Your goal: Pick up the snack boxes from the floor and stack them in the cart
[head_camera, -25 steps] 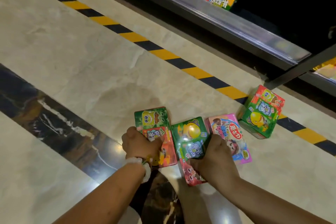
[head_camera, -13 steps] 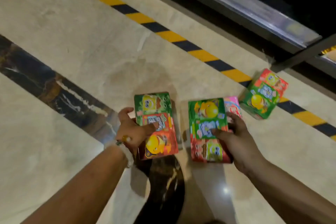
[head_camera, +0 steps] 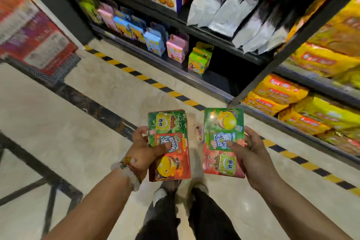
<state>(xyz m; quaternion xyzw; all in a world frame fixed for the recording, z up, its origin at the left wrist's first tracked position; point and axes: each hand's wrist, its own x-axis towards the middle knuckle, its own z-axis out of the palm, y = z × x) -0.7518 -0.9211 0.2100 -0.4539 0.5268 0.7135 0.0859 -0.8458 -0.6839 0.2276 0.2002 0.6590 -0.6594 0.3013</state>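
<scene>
Snack boxes (head_camera: 169,145) apparently gripped by hands (head_camera: 143,151).

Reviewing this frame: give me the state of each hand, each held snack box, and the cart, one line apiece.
left hand: grips the left snack box, thumb across its front.
right hand: grips the right snack box, thumb on its front.
left snack box: lifted off the floor, face up.
right snack box: lifted off the floor, face up.
cart: at upper left, blurred; contents cannot be told.
</scene>
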